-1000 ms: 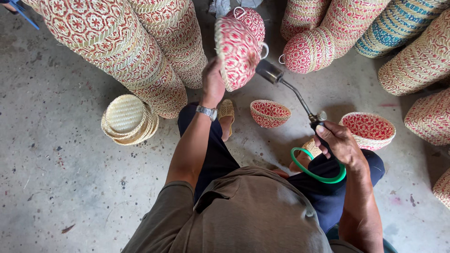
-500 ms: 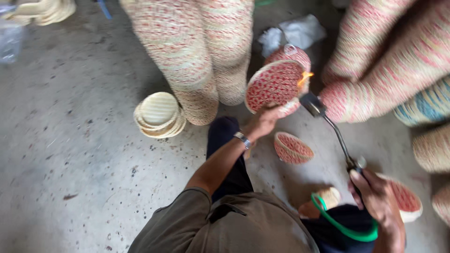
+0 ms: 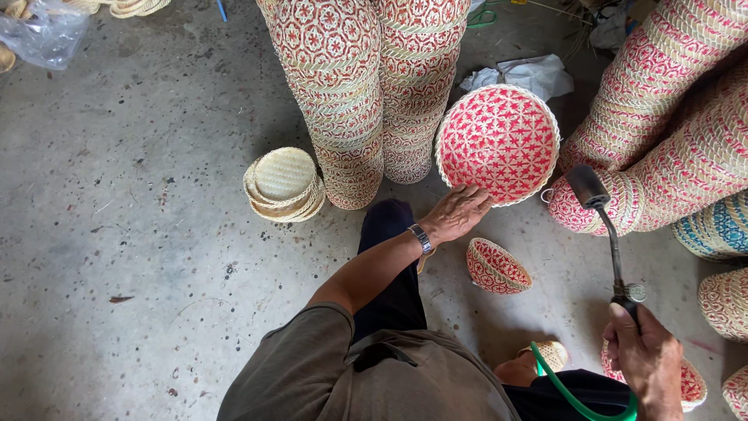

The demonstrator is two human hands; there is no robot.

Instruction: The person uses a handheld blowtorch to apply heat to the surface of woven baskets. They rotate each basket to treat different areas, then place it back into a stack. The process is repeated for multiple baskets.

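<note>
At the far upper left a clear plastic bag lies on the concrete floor. Further right sits a low stack of plain straw-coloured woven trays, nested one inside another, the top one bare inside. Just beside it rise two tall columns of nested red-and-natural woven baskets, their openings out of sight.

The left hand reaches forward with a metal watch on the wrist; its fingers are curled around the lower rim of a round red-patterned basket, holding it tipped up so that its inside faces the camera. Nothing lies in it. Behind it some crumpled white paper lies on the floor. Below the hand a smaller red woven bowl rests tilted on the floor, also with nothing in it.

The right hand is closed around the handle of a gas torch, whose dark nozzle points up toward the held basket's right edge, near it but apart. A green hose trails from the handle across the person's lap. Under that hand another red bowl is partly hidden. At the right, more stacks of nested baskets lean on their sides, one of them blue-patterned.
</note>
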